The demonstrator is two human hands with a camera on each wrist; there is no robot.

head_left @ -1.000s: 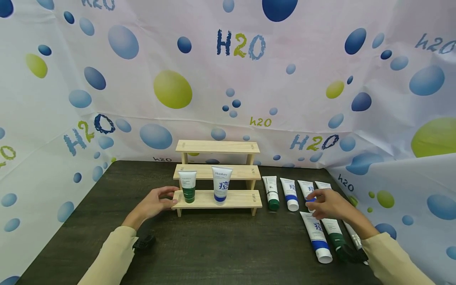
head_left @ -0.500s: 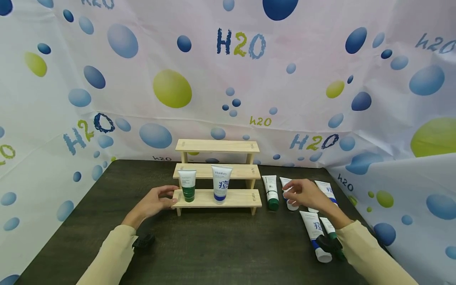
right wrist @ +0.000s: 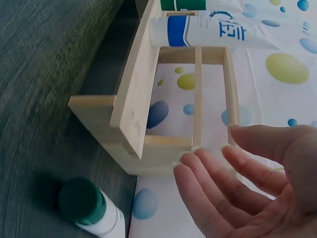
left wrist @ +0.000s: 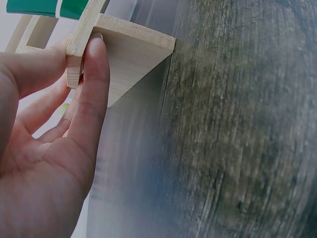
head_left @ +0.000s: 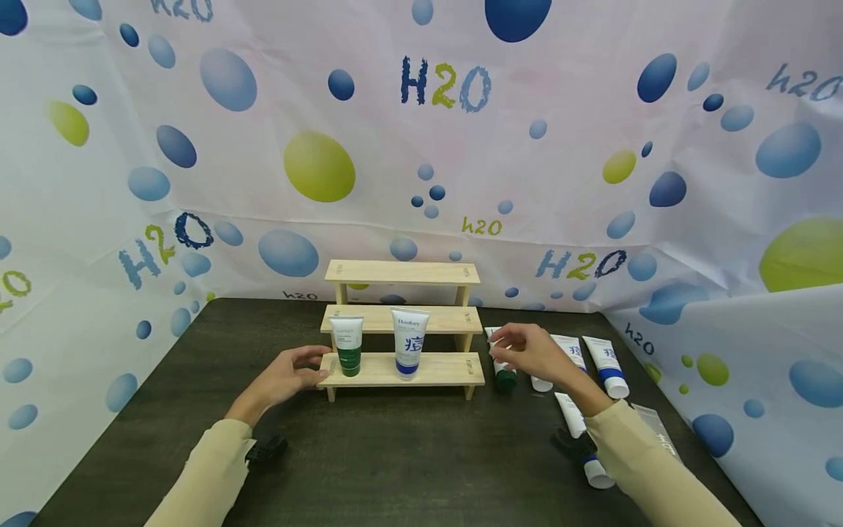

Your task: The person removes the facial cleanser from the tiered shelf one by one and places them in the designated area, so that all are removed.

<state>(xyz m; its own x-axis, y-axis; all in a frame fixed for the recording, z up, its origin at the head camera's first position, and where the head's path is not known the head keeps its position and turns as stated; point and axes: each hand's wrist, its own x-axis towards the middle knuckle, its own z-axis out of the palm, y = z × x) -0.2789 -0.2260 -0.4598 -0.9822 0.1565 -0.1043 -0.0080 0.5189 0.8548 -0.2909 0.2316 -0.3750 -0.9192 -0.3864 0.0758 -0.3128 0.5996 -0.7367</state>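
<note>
A three-tier wooden display stand (head_left: 403, 272) stands on the dark table. My left hand (head_left: 286, 377) pinches the left end of its lowest board, thumb above and index finger beneath in the left wrist view. On that board a green-and-white tube (head_left: 347, 344) and a blue-and-white tube (head_left: 410, 342) stand upright on their caps. My right hand (head_left: 530, 353) holds nothing, its fingers loosely bent. It hovers over a lying tube with a green cap (right wrist: 81, 201), which it partly covers in the head view and is apart from in the right wrist view.
Right of the stand lie several more tubes, among them a blue-banded tube (head_left: 606, 366) and a silvery tube (head_left: 657, 428). The right forearm covers some of them. A bubble-patterned sheet (head_left: 573, 183) hangs behind and along the sides of the table.
My right hand has moved left over the row of tubes, from the right-hand ones to the green-capped tube nearest the stand. The left hand keeps its hold on the board.
</note>
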